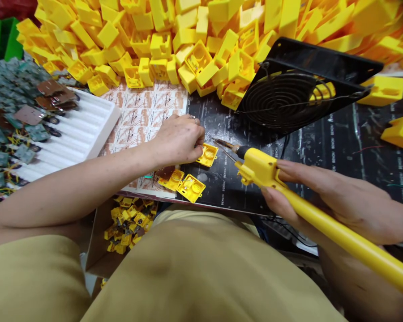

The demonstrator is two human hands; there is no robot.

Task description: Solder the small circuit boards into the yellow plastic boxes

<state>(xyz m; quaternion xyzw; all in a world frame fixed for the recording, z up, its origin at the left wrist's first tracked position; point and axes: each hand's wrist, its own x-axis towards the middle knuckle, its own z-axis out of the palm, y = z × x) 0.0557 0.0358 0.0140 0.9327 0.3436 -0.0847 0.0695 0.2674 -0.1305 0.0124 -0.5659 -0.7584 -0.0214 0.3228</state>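
My right hand [349, 201] grips a yellow soldering iron [260, 167], thumb and fingers on either side of its body. Its dark metal tip points left, with a second thin metal tube below it. My left hand [183, 137] is closed, fingers curled down at a small yellow casing half [208, 155] with a round perforated grille. What its fingertips pinch is hidden behind the knuckles. Nearer to me, another open yellow casing [192, 188] lies at the bench edge, joined or touching a similar part [172, 180]. A brown circuit board [165, 172] sits partly beneath my left wrist.
Yellow casings [161, 44] are heaped along the back. A black fan [289, 89] with a wire guard leans on the black mat [235, 179]. At left, a white foam tray [97, 120] bears circuit boards. Below the bench edge, a cardboard box [102, 241] holds yellow parts.
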